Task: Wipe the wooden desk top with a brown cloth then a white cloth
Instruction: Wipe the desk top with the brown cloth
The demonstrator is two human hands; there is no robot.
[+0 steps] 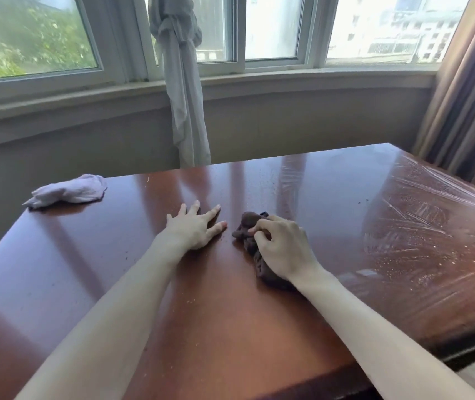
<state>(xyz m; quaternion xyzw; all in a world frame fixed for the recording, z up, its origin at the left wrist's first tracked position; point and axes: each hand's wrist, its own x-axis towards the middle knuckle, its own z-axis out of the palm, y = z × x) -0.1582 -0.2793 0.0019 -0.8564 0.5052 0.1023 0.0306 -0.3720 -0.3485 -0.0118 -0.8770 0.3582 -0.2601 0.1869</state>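
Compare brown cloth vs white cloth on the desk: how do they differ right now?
The brown cloth is bunched under the right hand, whose grip curls round it; the white cloth lies untouched.
The brown cloth sits mid-desk; the white cloth sits at the far left corner.
The left hand lies flat between them.
Both are crumpled and rest on the wooden desk top.

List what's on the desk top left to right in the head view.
white cloth → left hand, flat on the wood → right hand gripping the brown cloth → dusty, streaked patch of the desk top.
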